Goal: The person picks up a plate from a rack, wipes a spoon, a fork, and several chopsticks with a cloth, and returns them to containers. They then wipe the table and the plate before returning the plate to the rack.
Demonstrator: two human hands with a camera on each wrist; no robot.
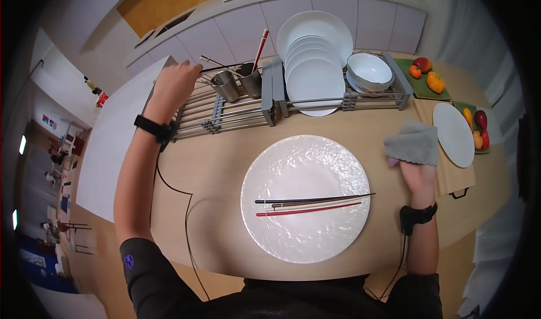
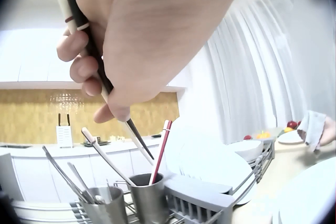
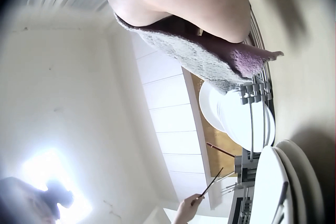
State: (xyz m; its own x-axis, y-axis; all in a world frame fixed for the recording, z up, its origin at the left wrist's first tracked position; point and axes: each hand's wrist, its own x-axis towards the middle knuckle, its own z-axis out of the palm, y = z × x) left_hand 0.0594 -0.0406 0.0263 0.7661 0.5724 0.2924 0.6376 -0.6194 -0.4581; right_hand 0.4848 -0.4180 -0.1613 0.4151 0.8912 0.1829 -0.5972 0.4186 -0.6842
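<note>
My left hand (image 1: 176, 85) is raised over the drying rack and grips a black chopstick (image 2: 93, 48) and a white chopstick (image 2: 65, 6) together. Their tips slant down toward a metal cup (image 2: 150, 198), where a red chopstick (image 2: 161, 150) and a pale one (image 2: 107, 155) stand. Next to it, another metal cup (image 1: 226, 86) holds cutlery. My right hand (image 1: 420, 178) holds a grey cloth (image 1: 411, 144) with a purple underside; the cloth hides most of its fingers. Between the hands lies a large white plate (image 1: 304, 237) with black, brown and red chopsticks (image 1: 310, 209) across it.
The rack's right part holds upright white plates (image 1: 315, 85) and white bowls (image 1: 369, 71). At the right are an oval white plate (image 1: 453, 134) on a wooden board (image 1: 453, 178) and green trays (image 1: 422, 87) of toy-like vegetables. A cable (image 1: 189, 223) crosses the table at the left.
</note>
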